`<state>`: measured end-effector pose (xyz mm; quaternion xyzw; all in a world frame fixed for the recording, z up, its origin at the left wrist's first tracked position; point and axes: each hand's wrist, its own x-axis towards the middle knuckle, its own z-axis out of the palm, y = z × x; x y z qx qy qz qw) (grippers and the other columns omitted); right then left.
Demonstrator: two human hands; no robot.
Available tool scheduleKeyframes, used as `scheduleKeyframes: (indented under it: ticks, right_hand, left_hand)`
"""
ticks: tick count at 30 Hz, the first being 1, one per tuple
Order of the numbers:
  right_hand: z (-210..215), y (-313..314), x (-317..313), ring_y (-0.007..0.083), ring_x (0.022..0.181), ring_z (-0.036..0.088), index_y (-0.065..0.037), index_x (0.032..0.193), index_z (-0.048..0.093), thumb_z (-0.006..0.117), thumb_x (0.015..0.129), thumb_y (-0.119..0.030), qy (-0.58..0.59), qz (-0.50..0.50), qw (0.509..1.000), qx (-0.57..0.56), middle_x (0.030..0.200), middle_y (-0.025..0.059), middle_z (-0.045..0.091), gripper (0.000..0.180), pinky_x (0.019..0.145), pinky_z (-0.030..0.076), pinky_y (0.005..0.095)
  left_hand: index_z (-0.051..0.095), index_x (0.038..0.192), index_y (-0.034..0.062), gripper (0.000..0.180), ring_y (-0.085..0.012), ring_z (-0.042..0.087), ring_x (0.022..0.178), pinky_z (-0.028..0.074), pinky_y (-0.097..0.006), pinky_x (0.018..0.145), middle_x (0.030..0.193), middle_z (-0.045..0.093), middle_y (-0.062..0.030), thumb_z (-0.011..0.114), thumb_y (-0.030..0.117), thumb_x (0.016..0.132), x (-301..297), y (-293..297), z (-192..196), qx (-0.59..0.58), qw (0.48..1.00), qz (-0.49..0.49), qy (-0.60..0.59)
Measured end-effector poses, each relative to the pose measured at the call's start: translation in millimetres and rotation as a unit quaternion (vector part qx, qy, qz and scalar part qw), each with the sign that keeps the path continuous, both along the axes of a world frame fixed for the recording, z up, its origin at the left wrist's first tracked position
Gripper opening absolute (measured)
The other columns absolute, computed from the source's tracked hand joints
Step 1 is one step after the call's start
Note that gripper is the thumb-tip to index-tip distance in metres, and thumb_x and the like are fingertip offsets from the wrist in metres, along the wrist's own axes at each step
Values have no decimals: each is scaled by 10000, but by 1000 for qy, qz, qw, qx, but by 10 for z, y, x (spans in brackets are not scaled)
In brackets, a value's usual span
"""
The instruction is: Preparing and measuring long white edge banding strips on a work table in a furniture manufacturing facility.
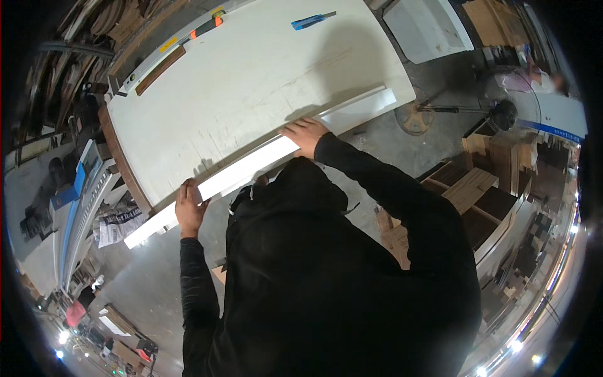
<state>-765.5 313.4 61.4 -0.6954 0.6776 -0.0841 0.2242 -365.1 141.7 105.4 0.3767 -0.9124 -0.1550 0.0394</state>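
A long white strip (251, 164), glossy and narrow like an edge panel, lies slantwise along the near edge of the white worktable (245, 81). Its left end sticks out past the table's corner. My left hand (190, 208) grips the strip toward that left end, fingers over the top and thumb on the near side. Farther right, my right hand (304, 136) is closed over the strip near its middle, fingers bent across its far edge. The strip's underside is hidden, as is part of the right palm.
A blue utility knife (312, 21) lies at the table's far side. Along the far left edge rest a spirit level (149, 63), a brown wooden strip (161, 70) and an orange-and-black tool (207, 27). A fan (504, 115) stands right, with a person (531, 80) beyond.
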Motion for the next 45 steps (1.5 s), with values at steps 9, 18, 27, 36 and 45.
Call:
scheduleKeyframes:
  ticks: [9, 18, 27, 36, 45]
  right_hand:
    - [-26, 198, -408, 303, 1056, 669, -88, 1088, 639, 767, 764, -109, 66, -33, 996, -48, 1086, 111, 694, 348, 951, 526, 434]
    - [-112, 181, -477, 316, 1082, 663, -100, 1172, 601, 664, 847, -86, 107, -28, 993, -48, 1088, 110, 689, 332, 927, 539, 433]
    - [62, 47, -535, 359, 1370, 462, -131, 1440, 510, 902, 629, -342, 18, 24, 998, 53, 1438, 153, 540, 926, 1184, 317, 504]
    - [-497, 1337, -1820, 416, 1522, 226, -63, 1575, 336, 586, 951, -596, 195, -258, 945, -58, 1645, 226, 264, 859, 1230, 171, 540]
    - [-877, 1638, -2596, 335, 1537, 225, -87, 1595, 304, 577, 1005, -528, -112, -472, 873, -40, 1683, 200, 173, 785, 1212, 268, 424]
  left_hand:
    - [610, 1231, 111, 625, -337, 657, 1101, 533, -425, 953, 1145, 689, -116, 896, 206, 683, 215, -170, -23, 67, 982, 33, -173]
    - [610, 1198, 106, 573, -327, 652, 1116, 521, -442, 961, 1147, 692, -112, 883, 260, 719, 234, -279, -79, 63, 973, 20, -219]
    - [625, 1233, 64, 646, -411, 663, 1047, 524, -504, 900, 1121, 701, -200, 780, 516, 799, 431, -372, -5, 115, 981, -9, -159]
    - [531, 1376, -60, 800, -458, 507, 1301, 383, -489, 1120, 1359, 577, -297, 742, 511, 857, 3088, -1461, -411, -112, 911, 397, 4]
    - [723, 974, -55, 548, -144, 627, 724, 507, -324, 662, 837, 698, -64, 709, 491, 933, 3808, -1534, -401, 266, 798, 494, 220]
